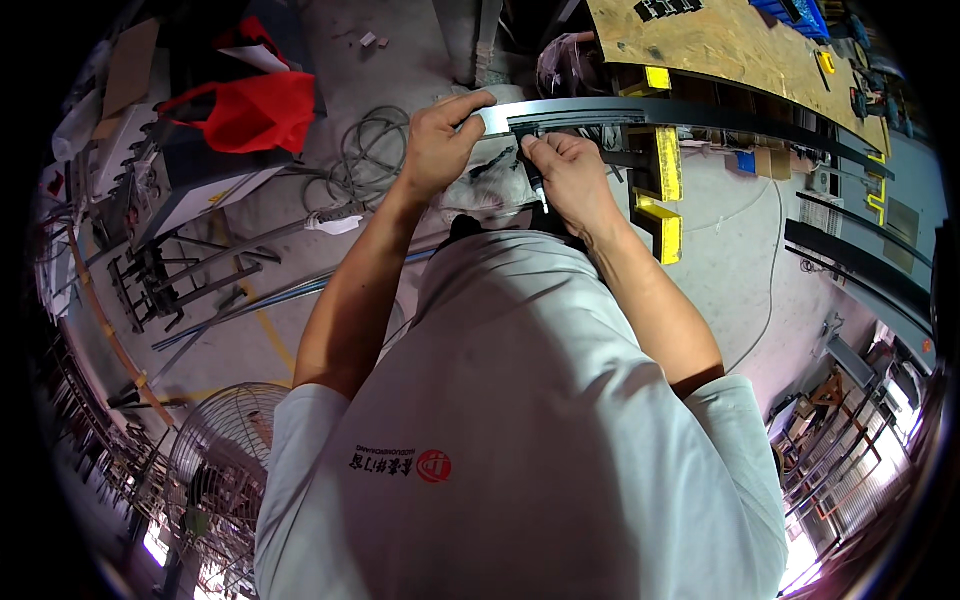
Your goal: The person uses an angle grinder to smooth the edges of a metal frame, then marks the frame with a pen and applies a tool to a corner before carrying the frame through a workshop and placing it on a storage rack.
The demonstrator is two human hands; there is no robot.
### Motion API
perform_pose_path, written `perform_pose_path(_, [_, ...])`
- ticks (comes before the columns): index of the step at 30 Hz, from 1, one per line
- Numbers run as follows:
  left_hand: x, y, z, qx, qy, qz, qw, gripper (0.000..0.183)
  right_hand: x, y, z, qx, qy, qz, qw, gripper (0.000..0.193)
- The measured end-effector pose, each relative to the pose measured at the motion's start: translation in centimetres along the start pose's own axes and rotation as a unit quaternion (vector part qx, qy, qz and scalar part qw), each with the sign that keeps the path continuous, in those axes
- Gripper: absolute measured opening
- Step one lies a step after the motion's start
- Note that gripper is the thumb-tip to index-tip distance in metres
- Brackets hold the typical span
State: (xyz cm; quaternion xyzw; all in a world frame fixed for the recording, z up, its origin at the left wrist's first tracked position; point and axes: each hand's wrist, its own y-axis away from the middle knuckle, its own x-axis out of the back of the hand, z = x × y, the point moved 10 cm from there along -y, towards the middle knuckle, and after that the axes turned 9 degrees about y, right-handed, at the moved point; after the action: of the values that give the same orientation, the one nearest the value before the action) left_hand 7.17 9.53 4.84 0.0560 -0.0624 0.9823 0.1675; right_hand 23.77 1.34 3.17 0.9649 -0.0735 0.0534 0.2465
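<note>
A long dark metal profile [700,112] with grooves stretches from in front of me to the far right. My left hand [445,142] is closed over its pale left end, with the thumb and fingers gripping the edge. Just right of there, below the profile, my right hand [578,182] is closed on a slim black pen-shaped tool [533,172] with a white tip pointing down toward me. The upper end of this tool meets the underside of the profile near a dark recess. My palm and fingers partly hide the tool, so its exact kind cannot be made out.
Yellow-faced rack supports [668,165] stand under the profile, right of my hand. A wooden-topped bench [690,40] lies beyond. At left, a red bag [262,112] rests on a cabinet; a coiled cable [375,150] and long bars [290,298] lie on the floor near a fan [225,450].
</note>
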Motion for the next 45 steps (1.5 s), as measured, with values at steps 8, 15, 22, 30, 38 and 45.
perform_pose_path(8, [0.0,0.1,0.0,0.011,0.006,-0.003,1.0,0.029,0.5,1.2,-0.2,-0.1,0.01,0.002,0.995,0.033])
perform_pose_path(15, [0.0,0.1,0.0,0.021,-0.013,-0.005,1.0,0.029,-0.1,1.0,-0.3,-0.045,-0.031,0.0,0.999,0.035])
perform_pose_path(22, [0.1,0.0,0.2,0.01,-0.011,-0.007,1.0,0.029,1.0,1.3,0.5,-0.132,0.048,-0.007,0.99,0.035])
perform_pose_path(30, [0.1,0.0,0.3,0.012,-0.007,-0.006,1.0,0.03,0.6,0.0,-0.2,-0.035,0.013,0.012,0.999,0.038])
perform_pose_path(38, [0.0,-0.1,0.6,-0.007,-0.011,-0.002,1.0,0.03,0.6,2.0,-0.9,-0.16,0.011,-0.009,0.987,0.032])
perform_pose_path(45, [0.1,-0.1,0.7,0.002,-0.013,-0.006,1.0,0.029,0.0,1.2,-1.9,-0.127,-0.009,-0.003,0.992,0.032])
